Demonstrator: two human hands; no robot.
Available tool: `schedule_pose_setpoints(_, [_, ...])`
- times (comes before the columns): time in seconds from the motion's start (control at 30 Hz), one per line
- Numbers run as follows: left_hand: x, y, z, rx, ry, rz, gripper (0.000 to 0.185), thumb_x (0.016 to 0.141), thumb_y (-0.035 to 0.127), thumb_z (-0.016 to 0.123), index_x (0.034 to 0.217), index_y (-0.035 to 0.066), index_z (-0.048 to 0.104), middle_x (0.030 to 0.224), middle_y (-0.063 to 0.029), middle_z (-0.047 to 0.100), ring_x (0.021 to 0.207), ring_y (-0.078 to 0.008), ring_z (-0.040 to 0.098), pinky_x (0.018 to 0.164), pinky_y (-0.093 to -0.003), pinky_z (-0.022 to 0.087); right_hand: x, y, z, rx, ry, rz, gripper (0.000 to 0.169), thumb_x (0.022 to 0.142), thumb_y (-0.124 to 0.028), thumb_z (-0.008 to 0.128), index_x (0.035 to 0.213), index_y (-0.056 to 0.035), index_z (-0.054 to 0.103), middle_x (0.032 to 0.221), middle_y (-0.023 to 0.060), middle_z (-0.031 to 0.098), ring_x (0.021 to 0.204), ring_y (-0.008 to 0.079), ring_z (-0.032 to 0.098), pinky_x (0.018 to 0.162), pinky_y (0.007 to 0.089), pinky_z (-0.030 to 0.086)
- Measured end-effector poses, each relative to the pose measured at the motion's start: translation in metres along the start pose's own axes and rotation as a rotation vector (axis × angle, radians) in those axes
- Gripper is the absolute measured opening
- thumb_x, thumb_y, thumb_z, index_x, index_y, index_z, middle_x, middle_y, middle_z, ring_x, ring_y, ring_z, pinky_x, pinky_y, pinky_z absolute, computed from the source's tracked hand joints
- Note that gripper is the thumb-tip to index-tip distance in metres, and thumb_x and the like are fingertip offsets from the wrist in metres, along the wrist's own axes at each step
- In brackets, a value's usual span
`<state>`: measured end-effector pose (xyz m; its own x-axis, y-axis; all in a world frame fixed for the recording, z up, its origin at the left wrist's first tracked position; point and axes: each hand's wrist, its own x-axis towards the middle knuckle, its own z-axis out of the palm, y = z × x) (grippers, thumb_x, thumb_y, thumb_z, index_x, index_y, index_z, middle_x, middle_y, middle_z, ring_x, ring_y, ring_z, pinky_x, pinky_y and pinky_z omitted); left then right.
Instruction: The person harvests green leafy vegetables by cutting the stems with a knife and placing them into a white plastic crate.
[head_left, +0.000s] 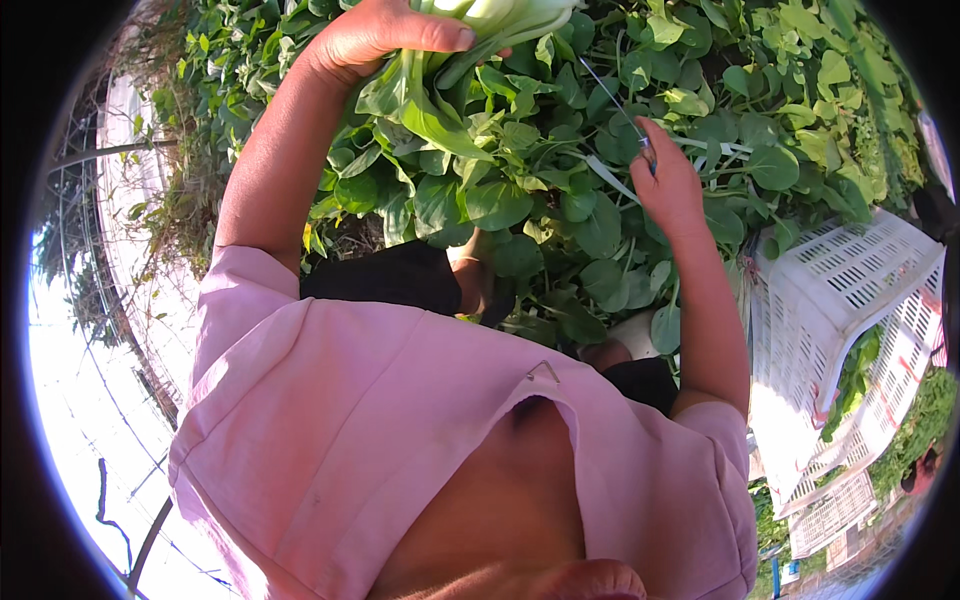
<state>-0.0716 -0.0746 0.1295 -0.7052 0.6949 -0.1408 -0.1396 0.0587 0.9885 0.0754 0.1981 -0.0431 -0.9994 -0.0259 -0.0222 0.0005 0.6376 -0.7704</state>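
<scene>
At the top of the view, my left hand (382, 36) is closed around a bunch of leafy greens (487, 22). Its pale, thick stalks point up and its green leaves hang down below the hand. To the right, my right hand (664, 176) grips the handle of a thin-bladed knife (611, 96); the slim metal blade points up and left over the growing leaves. Broad-leaved green plants (499, 204) spread beneath both hands. Part of the bunch is cut off by the picture's upper edge.
White slatted plastic crates (806, 300) stand at the right, with greens (859, 375) inside. Dense plants (832, 71) fill the upper right. My lower legs are among the leaves. A pale strip (139, 150) and dry stems run along the left side.
</scene>
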Motion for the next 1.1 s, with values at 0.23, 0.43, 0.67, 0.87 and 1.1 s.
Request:
schedule_pose_setpoints(0.23, [0.069, -0.137, 0.045, 1.206, -0.49, -0.431, 0.058, 0.055, 0.019, 0.066, 0.109, 0.003, 0.049, 0.123, -0.0168, 0.041, 0.095, -0.0314, 0.054, 0.078, -0.0364, 0.046, -0.007, 0.022, 0.084, 0.11, -0.172, 0.333, 0.044, 0.077, -0.014, 0.047, 0.12, -0.0098, 0.045, 0.089, 0.0193, 0.058, 0.079, 0.0363, 0.055, 0.069, 0.0426, 0.045])
schedule_pose_setpoints(0.43, [0.052, -0.152, 0.034, 1.351, -0.535, -0.61, 0.066, 0.053, 0.02, 0.068, 0.114, 0.005, 0.049, 0.135, -0.0157, 0.026, 0.098, -0.0318, 0.053, 0.081, -0.0377, 0.046, -0.017, 0.061, 0.111, 0.643, -0.118, 0.742, 0.041, 0.079, -0.009, 0.05, 0.119, -0.0036, 0.046, 0.072, 0.0021, 0.052, 0.057, 0.01, 0.048, 0.051, 0.0257, 0.041])
schedule_pose_setpoints(0.67, [0.048, -0.148, 0.028, 1.319, -0.49, -0.596, 0.07, 0.053, 0.02, 0.069, 0.117, 0.005, 0.046, 0.134, -0.014, 0.028, 0.099, -0.0302, 0.053, 0.08, -0.0376, 0.046, -0.001, 0.045, 0.121, 0.692, -0.173, 0.624, 0.035, 0.077, -0.01, 0.05, 0.112, -0.004, 0.051, 0.071, 0.0029, 0.053, 0.059, 0.011, 0.048, 0.053, 0.0264, 0.04])
schedule_pose_setpoints(0.87, [0.05, -0.163, 0.019, 1.347, -0.47, -0.587, 0.065, 0.053, 0.02, 0.068, 0.111, 0.001, 0.047, 0.123, -0.0141, 0.04, 0.096, -0.0306, 0.054, 0.078, -0.0375, 0.047, 0.023, 0.034, 0.127, 0.866, -0.208, 0.839, 0.034, 0.078, -0.01, 0.048, 0.111, -0.0058, 0.051, 0.068, 0.0028, 0.05, 0.06, 0.013, 0.05, 0.052, 0.0265, 0.042])
schedule_pose_setpoints(1.1, [0.047, -0.17, 0.011, 1.289, -0.384, -0.55, 0.056, 0.057, 0.017, 0.064, 0.107, 0.0, 0.046, 0.108, -0.0147, 0.05, 0.092, -0.0326, 0.054, 0.076, -0.039, 0.046, 0.028, 0.027, 0.116, 0.952, -0.282, 0.971, 0.032, 0.078, -0.01, 0.046, 0.109, -0.0059, 0.051, 0.066, 0.0059, 0.05, 0.047, 0.0155, 0.047, 0.043, 0.0286, 0.041])
